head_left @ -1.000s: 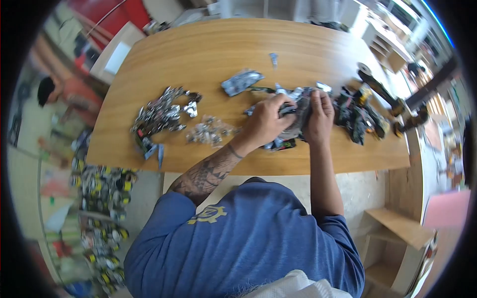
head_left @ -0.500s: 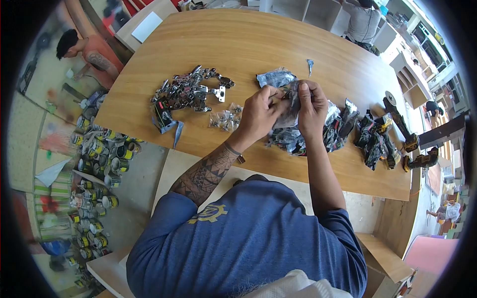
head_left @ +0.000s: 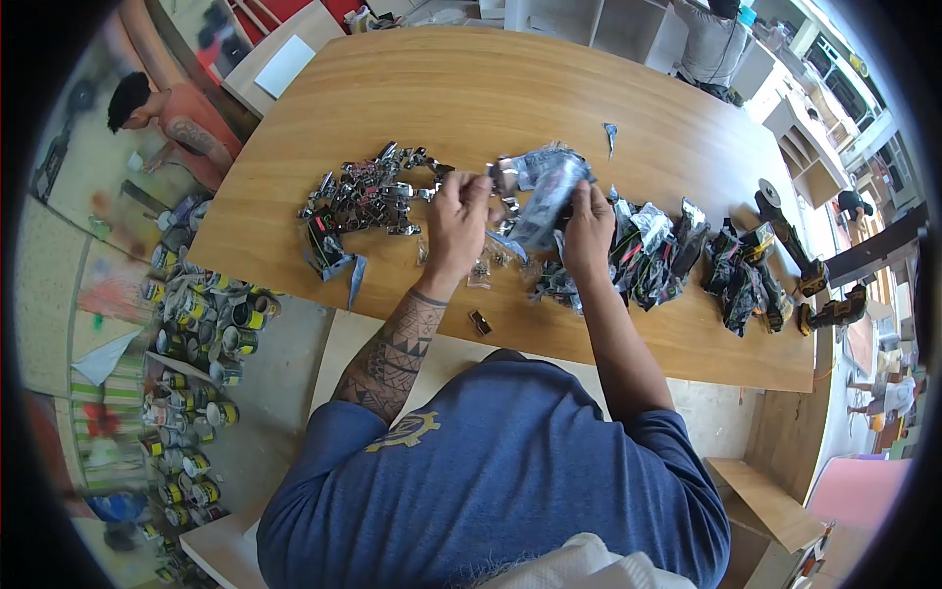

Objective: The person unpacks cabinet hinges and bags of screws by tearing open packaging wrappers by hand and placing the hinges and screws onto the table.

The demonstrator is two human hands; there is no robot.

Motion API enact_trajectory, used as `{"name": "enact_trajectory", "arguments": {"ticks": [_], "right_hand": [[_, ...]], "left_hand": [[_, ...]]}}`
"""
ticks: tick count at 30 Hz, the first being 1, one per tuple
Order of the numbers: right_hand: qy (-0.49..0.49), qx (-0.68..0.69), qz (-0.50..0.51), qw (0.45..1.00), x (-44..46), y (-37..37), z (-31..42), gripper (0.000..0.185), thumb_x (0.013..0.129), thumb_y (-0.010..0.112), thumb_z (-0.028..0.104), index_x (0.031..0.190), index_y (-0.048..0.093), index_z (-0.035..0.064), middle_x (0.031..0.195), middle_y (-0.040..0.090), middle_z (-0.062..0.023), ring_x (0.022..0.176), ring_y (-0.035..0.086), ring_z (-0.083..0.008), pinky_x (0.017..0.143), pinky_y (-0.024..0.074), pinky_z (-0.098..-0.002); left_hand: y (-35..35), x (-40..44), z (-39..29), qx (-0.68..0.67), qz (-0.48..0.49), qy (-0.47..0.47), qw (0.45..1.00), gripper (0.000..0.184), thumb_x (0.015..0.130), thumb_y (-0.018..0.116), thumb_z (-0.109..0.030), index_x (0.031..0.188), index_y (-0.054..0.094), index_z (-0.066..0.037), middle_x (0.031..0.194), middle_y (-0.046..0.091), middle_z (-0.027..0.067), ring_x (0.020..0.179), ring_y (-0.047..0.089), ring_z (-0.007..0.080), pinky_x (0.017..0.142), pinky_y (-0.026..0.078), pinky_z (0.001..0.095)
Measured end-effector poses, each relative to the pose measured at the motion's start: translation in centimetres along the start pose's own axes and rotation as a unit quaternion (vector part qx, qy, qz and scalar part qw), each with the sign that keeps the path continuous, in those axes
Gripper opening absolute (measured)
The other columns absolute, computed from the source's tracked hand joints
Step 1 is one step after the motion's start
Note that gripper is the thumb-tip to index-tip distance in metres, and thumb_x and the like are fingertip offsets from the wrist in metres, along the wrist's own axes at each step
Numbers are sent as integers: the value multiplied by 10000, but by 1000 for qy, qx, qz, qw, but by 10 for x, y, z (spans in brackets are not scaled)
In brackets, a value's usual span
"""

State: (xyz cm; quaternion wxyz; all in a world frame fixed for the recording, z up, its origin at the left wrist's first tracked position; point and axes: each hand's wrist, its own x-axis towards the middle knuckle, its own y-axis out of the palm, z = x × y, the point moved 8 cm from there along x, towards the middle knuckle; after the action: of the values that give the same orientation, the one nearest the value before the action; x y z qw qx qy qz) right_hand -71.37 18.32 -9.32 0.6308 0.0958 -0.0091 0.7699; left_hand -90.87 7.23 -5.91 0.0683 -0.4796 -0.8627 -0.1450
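My left hand [head_left: 457, 224] is closed, its fingertips on a blurred shiny metal hinge [head_left: 504, 179]. In my right hand [head_left: 589, 231] is a torn silver-and-clear plastic packet [head_left: 549, 204], pinched by its right side and tilted toward the left hand. Behind that packet lies another silvery packet [head_left: 535, 162], partly covered. To the left of my left hand is a heap of metal cabinet hinges [head_left: 378, 196]. Small clear bags of screws [head_left: 479, 273] lie under and beside my left hand, partly hidden. A single small metal piece [head_left: 479, 322] rests near the table's front edge.
Several black packets [head_left: 653, 255] lie right of my right hand, with another dark pile [head_left: 741, 285] farther right. An angle grinder [head_left: 790, 240] and a cordless drill [head_left: 834, 312] sit at the right edge. Paint cans [head_left: 201, 353] crowd the floor at left. Other people are nearby.
My hands have moved apart from where they met at the packet. A metal hinge now shows at my left fingertips, and the packet hangs from my right hand.
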Motion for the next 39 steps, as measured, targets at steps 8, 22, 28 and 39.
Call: {"name": "enact_trajectory", "arguments": {"ticks": [8,22,28,39], "right_hand": [[-149,-361,-72,918,-11,-23,44,289,1082,573,219,939,630,-26,883,665,-327,898,645,-543,747,490,-582],[-91,-360,-224,901,0,-197,90,304,1056,654,189,1245,705,-44,969,757,-163,871,711,-221,813,540,-360],[-56,-386,-217,895,6,-274,6,479,1027,709,311,1319,660,-65,1212,739,-266,1107,726,-338,980,546,-417],[-41,-256,-355,898,-55,-329,54,298,1039,729,267,1159,761,-3,928,779,-102,846,692,-133,780,544,-304]], "left_hand": [[-44,15,28,-103,-69,-60,990,176,1121,617,-220,1036,613,-66,869,565,-33,679,529,43,624,544,259],[-222,86,2,-13,-193,-60,979,150,1087,656,-197,998,619,-83,743,524,-63,564,426,40,481,359,236],[-262,102,46,59,-192,-133,971,170,1044,726,-223,1012,653,-73,735,536,-58,561,444,37,458,343,229],[-126,95,-22,250,-96,45,962,424,1059,702,-276,1299,660,71,1241,727,141,1080,689,191,949,548,335]]}}
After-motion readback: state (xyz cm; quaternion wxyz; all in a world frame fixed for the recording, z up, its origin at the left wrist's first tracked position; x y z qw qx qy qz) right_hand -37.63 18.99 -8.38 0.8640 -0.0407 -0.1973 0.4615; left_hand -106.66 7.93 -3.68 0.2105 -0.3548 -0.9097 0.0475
